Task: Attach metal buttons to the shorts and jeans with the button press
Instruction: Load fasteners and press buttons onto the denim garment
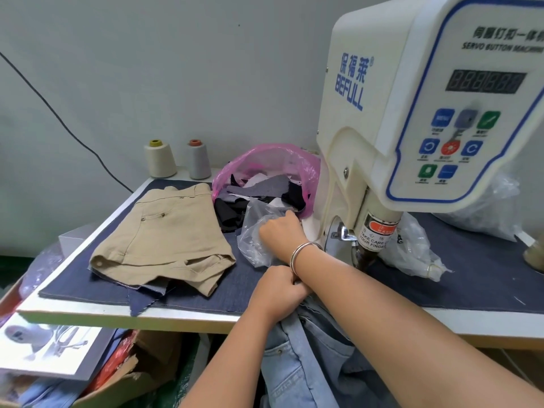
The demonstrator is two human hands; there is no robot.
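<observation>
Shorts [164, 237] lying left on desk [182, 315], apparently buttoned; jeans [297, 351] pending, pinched by left hand [279, 293]; right hand [281, 231] gripping plastic bag [256, 242].

Left hand [279, 290] curled tight on the waistband of the jeans [306, 354] at the table's [176, 315] front edge; jeans hang off the edge below. Right hand [281, 228], bangle [304, 254] on wrist, reaches across over the left, fingers curled into a clear plastic bag [256, 240] just left of the button press [412, 113]. Can't tell what's in the bag. Khaki shorts [164, 234] lie flat toward the left edge on the denim mat [471, 275]. Pink bag of fabric scraps [265, 181] near the back edge, touching the press base. Two thread cones [160, 159] at the back left corner. Another clear bag [418, 248] right of the press head.
</observation>
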